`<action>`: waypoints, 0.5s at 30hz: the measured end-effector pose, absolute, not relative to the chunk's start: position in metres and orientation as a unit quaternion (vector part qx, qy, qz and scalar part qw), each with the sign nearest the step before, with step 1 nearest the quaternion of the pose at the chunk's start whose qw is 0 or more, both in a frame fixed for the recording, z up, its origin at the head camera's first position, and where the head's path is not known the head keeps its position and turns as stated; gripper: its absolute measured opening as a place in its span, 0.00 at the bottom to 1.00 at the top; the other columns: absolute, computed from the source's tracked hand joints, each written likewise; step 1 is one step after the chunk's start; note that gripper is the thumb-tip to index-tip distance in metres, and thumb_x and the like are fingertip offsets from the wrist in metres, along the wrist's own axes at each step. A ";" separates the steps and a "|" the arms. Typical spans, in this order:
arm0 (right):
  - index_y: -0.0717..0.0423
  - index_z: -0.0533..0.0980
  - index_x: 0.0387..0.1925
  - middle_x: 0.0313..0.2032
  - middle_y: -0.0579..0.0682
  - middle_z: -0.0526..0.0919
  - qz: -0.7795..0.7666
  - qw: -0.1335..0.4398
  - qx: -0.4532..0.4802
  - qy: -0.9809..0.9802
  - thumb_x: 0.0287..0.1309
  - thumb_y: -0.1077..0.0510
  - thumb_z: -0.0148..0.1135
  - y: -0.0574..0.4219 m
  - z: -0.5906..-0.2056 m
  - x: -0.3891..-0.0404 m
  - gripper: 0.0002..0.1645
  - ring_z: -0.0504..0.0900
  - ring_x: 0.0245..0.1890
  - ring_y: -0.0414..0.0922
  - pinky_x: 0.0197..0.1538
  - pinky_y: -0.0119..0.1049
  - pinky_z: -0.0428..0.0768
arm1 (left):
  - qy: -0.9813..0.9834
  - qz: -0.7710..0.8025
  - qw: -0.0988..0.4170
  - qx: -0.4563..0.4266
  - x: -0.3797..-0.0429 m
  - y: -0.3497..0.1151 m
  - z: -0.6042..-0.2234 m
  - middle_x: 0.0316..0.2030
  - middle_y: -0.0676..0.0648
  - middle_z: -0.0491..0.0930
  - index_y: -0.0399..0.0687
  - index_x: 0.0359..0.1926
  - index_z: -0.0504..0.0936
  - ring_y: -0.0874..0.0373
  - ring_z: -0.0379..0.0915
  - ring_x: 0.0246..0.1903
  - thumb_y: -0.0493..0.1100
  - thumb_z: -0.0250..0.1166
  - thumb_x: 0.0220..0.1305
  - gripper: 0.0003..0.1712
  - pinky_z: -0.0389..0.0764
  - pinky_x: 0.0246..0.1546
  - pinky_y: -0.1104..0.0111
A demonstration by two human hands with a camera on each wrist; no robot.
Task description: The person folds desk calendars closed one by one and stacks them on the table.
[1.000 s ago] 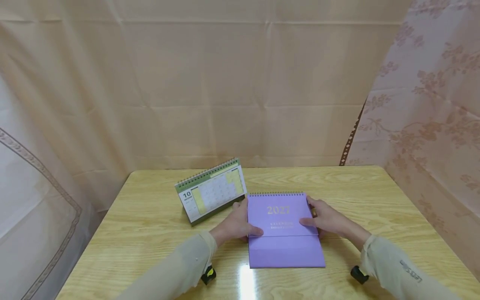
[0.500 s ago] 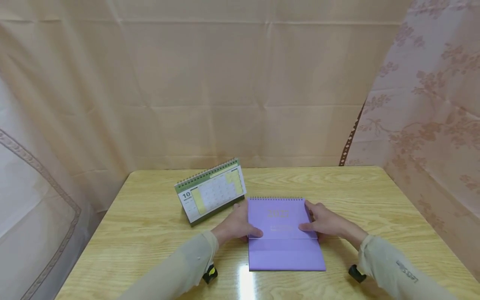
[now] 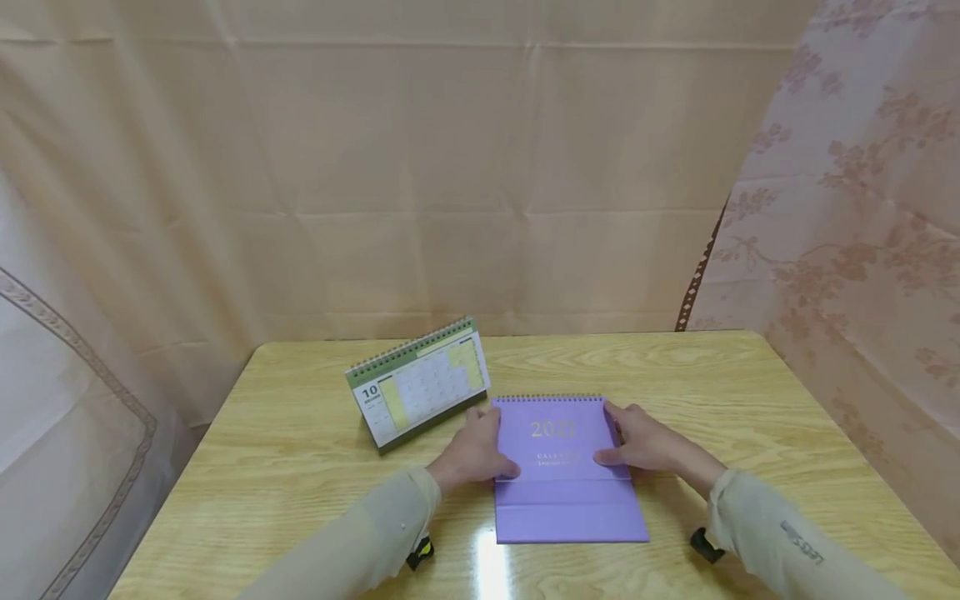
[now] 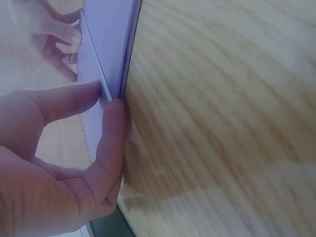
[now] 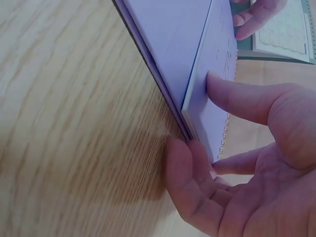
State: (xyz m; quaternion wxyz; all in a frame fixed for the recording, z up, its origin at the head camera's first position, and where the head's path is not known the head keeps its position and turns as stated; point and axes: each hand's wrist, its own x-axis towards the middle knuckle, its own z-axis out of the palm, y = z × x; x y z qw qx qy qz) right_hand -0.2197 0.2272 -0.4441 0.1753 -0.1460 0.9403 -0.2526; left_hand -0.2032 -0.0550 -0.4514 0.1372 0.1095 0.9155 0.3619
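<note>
A purple spiral-bound desk calendar (image 3: 562,446) with gold lettering lies low over the table, its bottom flap (image 3: 570,523) toward me. My left hand (image 3: 474,448) pinches its left edge, thumb on the cover and fingers at the side. On the opposite edge my right hand (image 3: 647,440) grips likewise, thumb on the front; the right wrist view shows its fingers curled at the calendar's underside (image 5: 173,111). Behind my left hand stands a green and white desk calendar (image 3: 423,387), showing the number 10 and propped up at an angle.
Both calendars are on a wood-grain table (image 3: 262,500), with a bright glare spot near its front edge. A beige curtain (image 3: 420,167) hangs along the back, and a floral cloth (image 3: 862,250) closes off the right side. Pale cloth (image 3: 60,417) hangs at the left.
The purple calendar's top edge has come down and slightly toward me, so it lies flatter. Both hands keep their grip on it. The green calendar has stayed put.
</note>
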 end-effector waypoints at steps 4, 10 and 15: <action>0.82 0.53 0.70 0.62 0.80 0.67 -0.248 0.170 -0.140 0.943 0.54 0.50 0.78 0.225 -0.444 -0.222 0.60 0.70 0.63 0.68 0.65 0.62 0.68 | 0.924 0.343 0.132 0.104 -0.202 -0.054 -0.448 0.60 0.26 0.66 0.26 0.74 0.58 0.41 0.75 0.45 0.39 0.83 0.41 0.62 0.80 0.52 0.53; 0.80 0.51 0.71 0.68 0.79 0.61 -0.268 0.179 -0.124 0.938 0.53 0.49 0.78 0.226 -0.446 -0.222 0.62 0.59 0.70 0.72 0.69 0.64 0.61 | 0.934 0.320 0.129 0.093 -0.200 -0.052 -0.443 0.55 0.28 0.69 0.26 0.73 0.59 0.43 0.75 0.40 0.40 0.83 0.37 0.63 0.81 0.44 0.57; 0.73 0.49 0.75 0.65 0.75 0.67 -0.278 0.196 -0.089 0.936 0.54 0.47 0.77 0.226 -0.446 -0.220 0.63 0.82 0.44 0.63 0.47 0.55 0.82 | 0.931 0.324 0.138 0.091 -0.202 -0.053 -0.445 0.52 0.30 0.71 0.28 0.73 0.60 0.49 0.77 0.25 0.41 0.82 0.39 0.61 0.81 0.27 0.62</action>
